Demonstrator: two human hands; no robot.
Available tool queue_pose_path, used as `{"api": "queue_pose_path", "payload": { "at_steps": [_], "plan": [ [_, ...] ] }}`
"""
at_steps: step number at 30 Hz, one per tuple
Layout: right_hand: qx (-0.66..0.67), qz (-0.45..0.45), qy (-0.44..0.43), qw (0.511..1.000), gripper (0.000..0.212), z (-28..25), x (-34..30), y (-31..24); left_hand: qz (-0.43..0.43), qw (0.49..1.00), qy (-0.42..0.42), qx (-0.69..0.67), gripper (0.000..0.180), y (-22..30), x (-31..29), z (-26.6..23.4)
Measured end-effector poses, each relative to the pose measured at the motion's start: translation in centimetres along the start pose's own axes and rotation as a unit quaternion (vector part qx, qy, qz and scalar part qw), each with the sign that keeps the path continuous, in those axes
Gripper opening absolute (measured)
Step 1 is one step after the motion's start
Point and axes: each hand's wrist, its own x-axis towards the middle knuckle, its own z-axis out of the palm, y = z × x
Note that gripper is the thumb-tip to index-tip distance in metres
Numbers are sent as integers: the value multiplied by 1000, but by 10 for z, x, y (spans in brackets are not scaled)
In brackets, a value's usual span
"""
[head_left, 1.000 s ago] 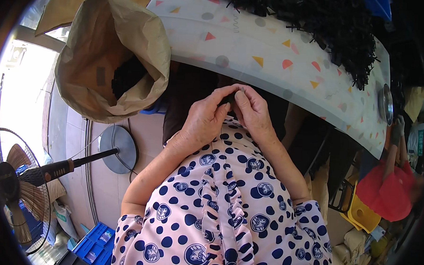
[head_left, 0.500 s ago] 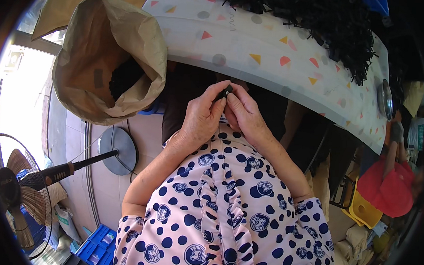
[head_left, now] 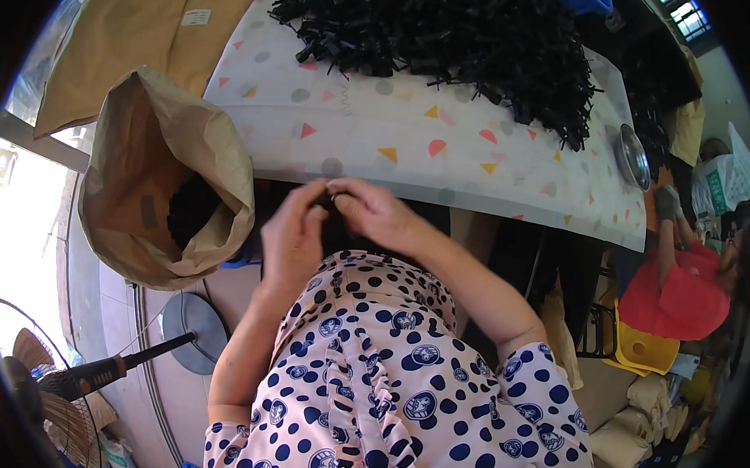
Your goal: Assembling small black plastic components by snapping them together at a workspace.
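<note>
My left hand (head_left: 293,240) and my right hand (head_left: 381,221) meet in front of my body, just off the near edge of the table. Their fingertips are pinched together around a small black piece (head_left: 330,198). Most of that piece is covered by the fingers and blends into the dark behind it, so its shape cannot be told. Farther off, a large heap of similar-looking small black pieces (head_left: 450,49) with thin protruding ends lies on the table. To the left stands an open brown paper sack (head_left: 120,231), with black pieces (head_left: 193,213) inside.
A patterned white cloth covers the table (head_left: 262,137). A metal bowl (head_left: 632,157) sits at its right edge, and a blue container (head_left: 588,1) at the far side. On the left is a standing fan (head_left: 92,381). At the right, a person in red (head_left: 678,293) works beside a yellow stool (head_left: 650,351).
The view has shifted, showing more of the table and heap. My hands are now nearer the table edge and to the left in view, still together; the left fingers look more spread from the thumb.
</note>
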Motion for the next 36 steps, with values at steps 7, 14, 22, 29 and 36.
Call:
{"api": "queue_pose_path", "payload": {
  "at_steps": [7, 14, 22, 29, 36],
  "plan": [
    [-537, -131, 310, 774, 21, -163, 44, -26, -62, 971, 194, 124, 31, -60, 20, -142],
    [-697, -57, 182, 691, 19, -198, 73, -22, -120, 950, 121, 261, 34, -99, 13, -162],
    [-613, -175, 224, 737, 16, -212, 78, -19, -25, 920, 140, 365, 33, -94, 17, -147],
    [20, -16, 198, 980, 8, -146, 56, -58, -101, 981, 97, -136, 39, -17, 25, -77],
    [6, -81, 89, 993, 5, -23, 12, -29, -247, 867, -140, -409, 71, 11, 26, 0]
  ]
}}
